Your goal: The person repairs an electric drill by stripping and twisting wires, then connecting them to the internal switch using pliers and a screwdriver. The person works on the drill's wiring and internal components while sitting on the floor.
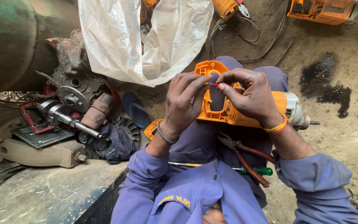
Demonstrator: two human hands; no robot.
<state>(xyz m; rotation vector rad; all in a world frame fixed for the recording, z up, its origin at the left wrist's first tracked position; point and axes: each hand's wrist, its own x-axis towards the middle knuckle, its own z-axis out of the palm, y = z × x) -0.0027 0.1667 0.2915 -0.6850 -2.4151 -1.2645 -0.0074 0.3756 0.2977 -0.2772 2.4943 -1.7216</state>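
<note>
The step in hand looks like fine wiring work at the handle of the orange plastic power drill (245,112) lying across the lap. The left hand (184,99) and right hand (247,97) meet above it, fingers pinched shut on a thin red wire (213,84) between them. Next would call for steady, small fingertip moves. Both wrists bend inward, elbows wide; red-handled pliers (245,157) and a green-handled screwdriver (228,168) rest on the thighs.
</note>
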